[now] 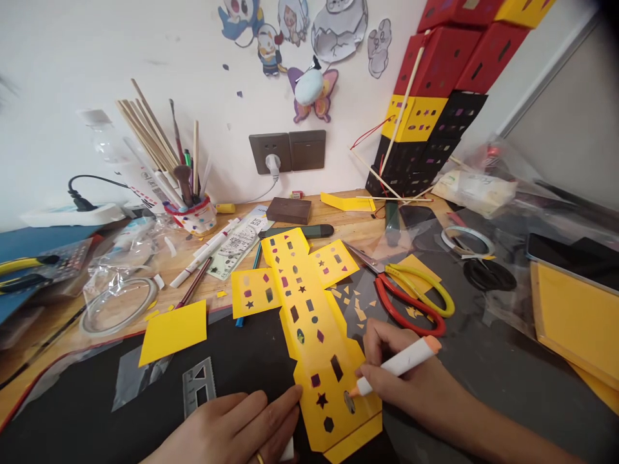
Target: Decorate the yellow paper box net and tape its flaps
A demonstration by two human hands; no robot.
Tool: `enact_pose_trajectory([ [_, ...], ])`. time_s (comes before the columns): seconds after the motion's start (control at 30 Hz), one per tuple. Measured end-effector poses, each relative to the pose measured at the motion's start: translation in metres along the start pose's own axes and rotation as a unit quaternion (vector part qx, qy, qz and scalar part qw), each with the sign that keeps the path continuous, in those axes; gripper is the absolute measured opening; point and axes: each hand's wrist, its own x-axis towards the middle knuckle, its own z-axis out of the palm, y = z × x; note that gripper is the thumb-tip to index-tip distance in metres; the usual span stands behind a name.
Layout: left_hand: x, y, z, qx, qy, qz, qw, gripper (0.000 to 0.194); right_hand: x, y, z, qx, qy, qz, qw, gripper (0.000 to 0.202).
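A yellow paper box cutout, with a cross-like outline and small stars, ovals and other shapes in it, lies flat on the dark mat. My right hand grips a white marker with an orange end; its tip touches an oval at the sheet's lower right. Stretched fingers of my left hand lie beside the sheet, the index fingertip at its left edge. Part of something white shows under that hand. Just above it is a grey stencil ruler. Scissors with red and yellow handles lie beyond my right hand.
Yellow paper scraps are strewn near the scissors. A yellow paper piece lies at the left. Behind stand a brush cup and a stack of red, yellow and black boxes. Tape rolls and a phone lie right.
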Motion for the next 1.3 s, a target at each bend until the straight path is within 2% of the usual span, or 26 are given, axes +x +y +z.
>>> enact_pose_trajectory([
  [0.2,0.002,0.0,0.0,0.011,-0.01,0.004,1.0,0.03,-0.001,-0.001,-0.002,-0.011,0.003,0.01,1.0,0.023],
  [0.57,0.003,0.001,-0.001,0.018,0.008,0.018,1.0,0.03,0.0,-0.003,0.0,-0.018,0.001,0.003,1.0,0.022],
  [0.9,0.002,-0.001,-0.004,0.023,-0.016,0.035,0.999,0.035,-0.001,-0.004,0.0,-0.011,-0.011,0.01,1.0,0.023],
  [1.0,0.003,0.0,-0.005,0.029,-0.01,0.038,0.999,0.03,-0.003,-0.006,0.002,-0.002,-0.003,-0.005,1.0,0.023],
  [1.17,0.007,0.0,-0.008,0.021,-0.004,0.044,0.999,0.02,-0.008,-0.007,0.009,-0.059,-0.04,-0.022,0.997,0.021],
  [1.3,0.011,0.0,-0.012,-0.007,0.004,0.038,0.999,0.018,-0.008,-0.005,0.013,-0.109,-0.047,-0.026,0.993,0.021],
])
